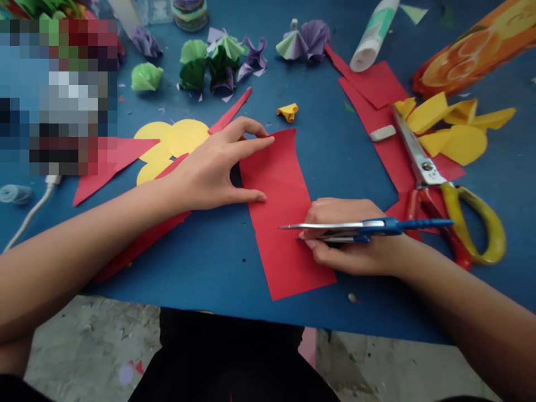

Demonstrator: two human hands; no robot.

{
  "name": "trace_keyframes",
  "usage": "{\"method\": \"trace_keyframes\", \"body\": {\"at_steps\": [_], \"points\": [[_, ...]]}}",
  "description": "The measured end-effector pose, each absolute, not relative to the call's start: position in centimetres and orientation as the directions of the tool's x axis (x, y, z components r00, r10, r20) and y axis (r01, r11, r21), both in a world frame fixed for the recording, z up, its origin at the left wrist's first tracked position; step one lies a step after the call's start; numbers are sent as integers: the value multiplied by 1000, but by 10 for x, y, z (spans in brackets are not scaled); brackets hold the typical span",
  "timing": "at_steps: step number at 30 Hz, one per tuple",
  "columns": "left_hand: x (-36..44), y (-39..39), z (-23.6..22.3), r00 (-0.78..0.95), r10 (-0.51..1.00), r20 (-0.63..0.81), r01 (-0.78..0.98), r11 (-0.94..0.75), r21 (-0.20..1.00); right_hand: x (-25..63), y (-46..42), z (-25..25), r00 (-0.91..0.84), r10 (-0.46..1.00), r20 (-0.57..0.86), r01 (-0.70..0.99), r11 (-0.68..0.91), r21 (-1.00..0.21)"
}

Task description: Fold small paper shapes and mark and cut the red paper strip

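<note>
Left hand (218,162) stands open, thumb and forefinger spread, their tips at the left side of the red sheet (280,190). That sheet lies on the blue table (218,245) between the 2 hands, with a faint crease across it; its lower end comes nearer the body than the right hand (354,257). Right hand is curled, thumb and fingers closed about what looks like a blue compass (379,225), its 2 points aimed left over the paper; whether either touches it cannot be told. If the left fingertips press too lightly, the sheet could slip or swivel; if the right hand bears down hard, a point could tear it, or skid off towards the left thumb. The crease could also keep the paper from lying flat.

Beside the left wrist, on its far side, lie yellow circles (188,137). Just right of the right hand, scissors (427,167) lie so near the forearm that a wide swing could knock them. Beyond them are yellow paper pieces (460,137); ahead of the right hand, a white eraser (383,133) and, farther off, a glue stick (374,36)
</note>
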State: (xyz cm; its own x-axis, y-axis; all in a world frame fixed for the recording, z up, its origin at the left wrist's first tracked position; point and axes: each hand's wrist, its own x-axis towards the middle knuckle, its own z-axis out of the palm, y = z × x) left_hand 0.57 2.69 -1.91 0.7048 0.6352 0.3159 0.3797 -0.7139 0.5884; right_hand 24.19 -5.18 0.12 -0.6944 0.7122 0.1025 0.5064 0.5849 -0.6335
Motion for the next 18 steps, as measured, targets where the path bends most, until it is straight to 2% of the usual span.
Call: {"method": "trace_keyframes", "body": {"at_steps": [4, 7, 9, 11, 14, 16, 18], "points": [[6, 26, -19, 699, 639, 321, 381, -713, 588, 241, -52, 6, -692, 713, 114, 467, 562, -682], [7, 25, -17, 688, 649, 325, 379, -703, 602, 244, -53, 4, -645, 761, 68, 426, 433, -794], [7, 25, -15, 674, 656, 341, 373, -700, 609, 246, -52, -1, -463, 884, 71, 407, 283, -868], [7, 25, -13, 657, 655, 374, 356, -706, 612, 247, -49, -6, -206, 969, 139, 320, 201, -926], [5, 26, -10, 630, 653, 420, 330, -715, 617, 244, -41, -8, 146, 966, 212, 163, 188, -969], [4, 26, -8, 611, 662, 433, 322, -708, 629, 242, -35, -6, 284, 941, 186, 87, 167, -982], [3, 27, -7, 588, 679, 439, 313, -692, 651, 241, -31, -2, 309, 940, 142, 37, 137, -990]]}}
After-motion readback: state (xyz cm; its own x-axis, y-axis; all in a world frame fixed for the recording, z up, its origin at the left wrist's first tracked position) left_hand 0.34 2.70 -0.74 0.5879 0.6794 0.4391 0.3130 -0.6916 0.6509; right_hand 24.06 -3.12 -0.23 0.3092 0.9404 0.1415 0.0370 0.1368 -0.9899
